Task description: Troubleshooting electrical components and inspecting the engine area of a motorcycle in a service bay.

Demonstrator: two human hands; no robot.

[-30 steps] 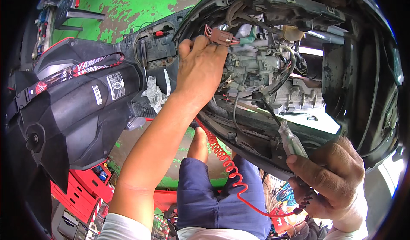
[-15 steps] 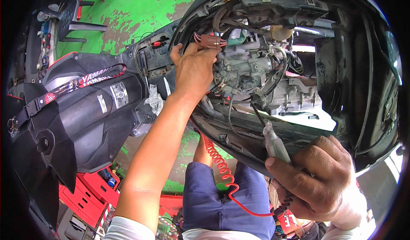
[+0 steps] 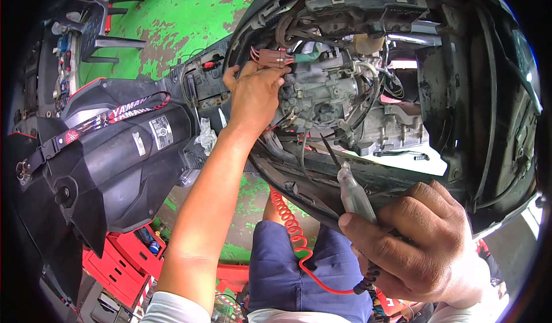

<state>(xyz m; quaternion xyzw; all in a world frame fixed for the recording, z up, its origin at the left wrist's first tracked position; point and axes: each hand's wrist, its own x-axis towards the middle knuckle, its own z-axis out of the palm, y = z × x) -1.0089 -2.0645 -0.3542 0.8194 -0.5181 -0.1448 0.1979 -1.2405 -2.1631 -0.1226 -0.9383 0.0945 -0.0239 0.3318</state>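
Note:
My left hand (image 3: 256, 98) grips a brown wiring connector (image 3: 272, 57) at the left side of the open scooter body. Wires leave both ends of the connector, with green sleeving on its right. In my right hand (image 3: 417, 245) is a test light (image 3: 355, 195) with a clear handle, held at the lower right. Its thin dark probe points up and left toward the underside of the engine (image 3: 322, 96); I cannot tell whether the tip touches anything. A red coiled cord (image 3: 294, 225) runs from the tester's handle end up past my legs to the scooter's edge.
The black plastic body frame (image 3: 437, 93) surrounds the engine bay, with loose wires and hoses inside. A black seat unit with a key lanyard (image 3: 118, 109) lies at the left. Behind are a dark chair (image 3: 98, 32) and worn green floor (image 3: 172, 18); a red tool cabinet (image 3: 118, 265) stands lower left.
The view has shifted slightly. My right hand and the test light have moved a little left, and my left hand still grips the connector, which sits slightly farther left in view.

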